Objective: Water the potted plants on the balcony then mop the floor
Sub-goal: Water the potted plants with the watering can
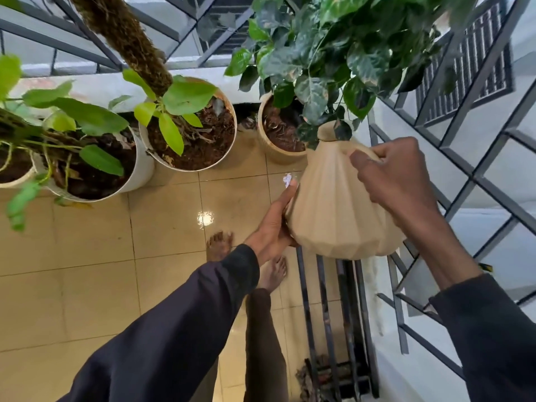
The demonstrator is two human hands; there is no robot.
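I hold a beige ribbed watering jug (333,204) with both hands, tilted so its narrow mouth points toward the beige pot (272,146) with dark soil and the variegated leafy plant (333,53). My left hand (275,224) supports the jug's lower left side from beneath. My right hand (397,175) grips its upper right side. The jug's mouth sits among the low leaves just right of that pot. Whether water is coming out cannot be seen. Two white pots stand to the left: the middle pot (223,152) with a moss pole and the left pot (139,175).
Glossy beige floor tiles (101,256) with wet reflections lie below. My bare feet (220,245) stand near the jug. A dark metal railing (470,158) runs along the right and back. A barred floor grate (333,329) sits by the right wall.
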